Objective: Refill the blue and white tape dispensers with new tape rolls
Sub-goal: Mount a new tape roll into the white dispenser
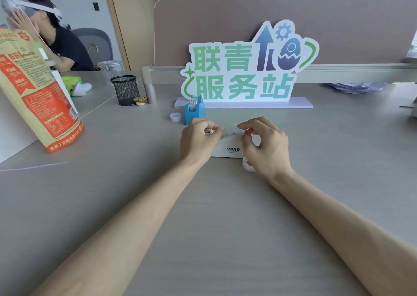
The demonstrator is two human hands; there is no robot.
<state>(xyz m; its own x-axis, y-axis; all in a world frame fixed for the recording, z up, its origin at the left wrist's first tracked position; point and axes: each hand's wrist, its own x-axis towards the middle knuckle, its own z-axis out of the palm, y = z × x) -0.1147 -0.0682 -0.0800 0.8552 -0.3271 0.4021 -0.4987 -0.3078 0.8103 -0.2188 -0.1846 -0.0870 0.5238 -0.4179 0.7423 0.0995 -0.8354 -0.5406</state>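
Both hands were held over the white tape dispenser (228,148), a smooth boxy block marked VIVID. A clear, glossy tape roll (232,130) seated in its top was pinched by the left hand (198,139) and right hand (266,144). Another translucent roll (248,164) lay just beside the dispenser's near edge. Beyond, the blue tape dispenser (194,110), rounded plastic, was seen loaded, with a small white core (175,117) beside it. All rested on a matte grey desk (203,216) with a black mesh pen cup (124,90) and a partition.
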